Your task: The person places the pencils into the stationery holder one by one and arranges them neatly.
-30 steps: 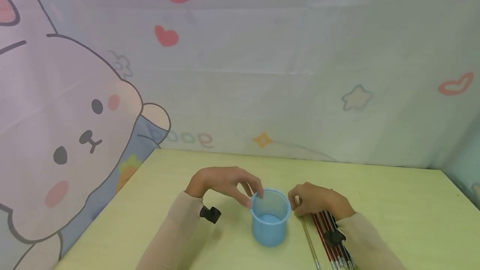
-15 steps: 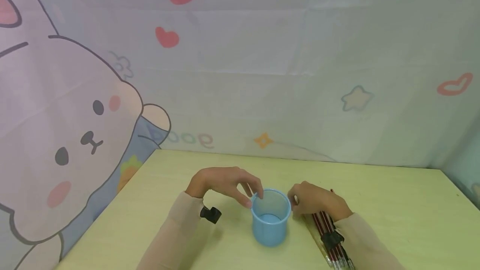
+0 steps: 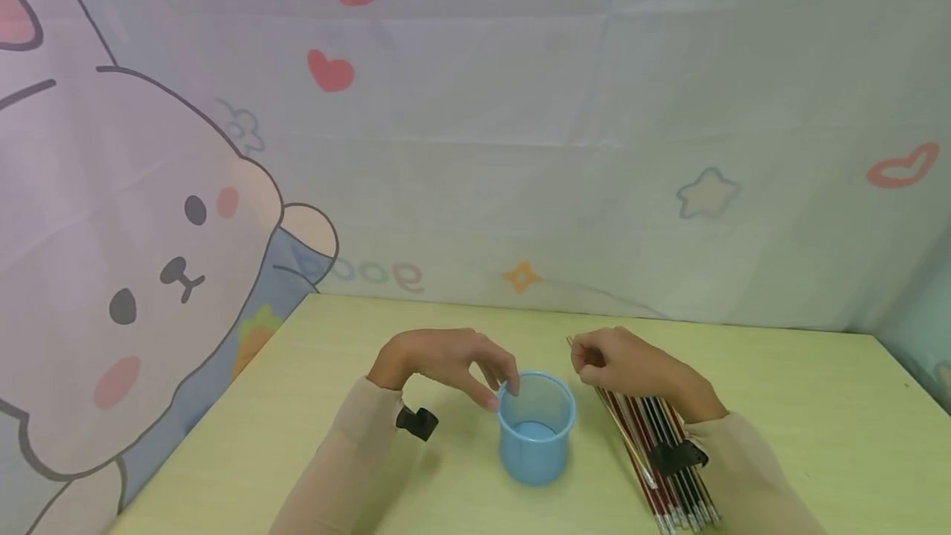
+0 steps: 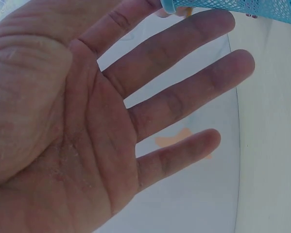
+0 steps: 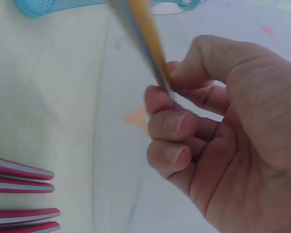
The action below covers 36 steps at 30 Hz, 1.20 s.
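A light blue mesh pen holder [image 3: 535, 462] stands upright on the table. My left hand [image 3: 449, 357] is at its left rim, thumb outside and a finger reaching inside, pinching the edge. In the left wrist view the other fingers [image 4: 189, 99] stretch out free of it. Between thumb and fingertips my right hand [image 3: 631, 366] pinches a gold-striped pencil [image 5: 146, 34], which slants over the other pencils in the head view. Beneath the right wrist lie several red and black striped pencils [image 3: 669, 469] side by side, partly hidden by the hand and sleeve.
The pale yellow table [image 3: 802, 403] runs back to a hanging cloth [image 3: 520, 106] printed with hearts, stars and a bunny. Pencil ends [image 5: 24, 186] show at the lower left of the right wrist view. Each wrist wears a small black camera mount [image 3: 678, 458].
My right hand has moved up and away from the table's front with the gold-striped pencil, uncovering more of the bundle. The left hand and pen holder have stayed put.
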Motion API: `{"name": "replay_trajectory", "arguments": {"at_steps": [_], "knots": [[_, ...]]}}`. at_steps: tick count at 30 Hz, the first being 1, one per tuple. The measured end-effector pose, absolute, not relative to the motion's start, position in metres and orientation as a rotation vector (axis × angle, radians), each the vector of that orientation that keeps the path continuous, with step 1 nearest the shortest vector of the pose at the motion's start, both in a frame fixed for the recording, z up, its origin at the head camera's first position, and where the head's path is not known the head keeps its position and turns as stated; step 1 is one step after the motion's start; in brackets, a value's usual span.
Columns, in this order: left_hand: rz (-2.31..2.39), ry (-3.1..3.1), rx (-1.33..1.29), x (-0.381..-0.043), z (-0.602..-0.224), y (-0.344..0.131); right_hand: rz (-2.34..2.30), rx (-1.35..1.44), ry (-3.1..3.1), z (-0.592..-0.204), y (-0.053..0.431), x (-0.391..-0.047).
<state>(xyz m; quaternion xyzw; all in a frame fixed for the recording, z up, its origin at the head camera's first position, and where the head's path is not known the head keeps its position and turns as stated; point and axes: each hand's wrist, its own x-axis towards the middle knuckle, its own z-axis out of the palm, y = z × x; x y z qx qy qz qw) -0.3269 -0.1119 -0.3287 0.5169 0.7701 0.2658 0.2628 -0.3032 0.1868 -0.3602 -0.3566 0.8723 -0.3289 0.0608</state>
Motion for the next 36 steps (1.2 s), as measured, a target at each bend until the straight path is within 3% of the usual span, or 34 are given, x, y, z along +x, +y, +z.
{"name": "replay_trajectory", "arguments": {"at_steps": [22,36], "knots": [[0.737,2.054,1.418,-0.327,-0.330,-0.108,-1.563,-1.070,2.909,-0.322,0.203,-0.286],[0.748,2.051,1.395,-0.326,-0.332,-0.109,-1.860,-1.132,2.842,-0.323,0.181,-0.278]]}}
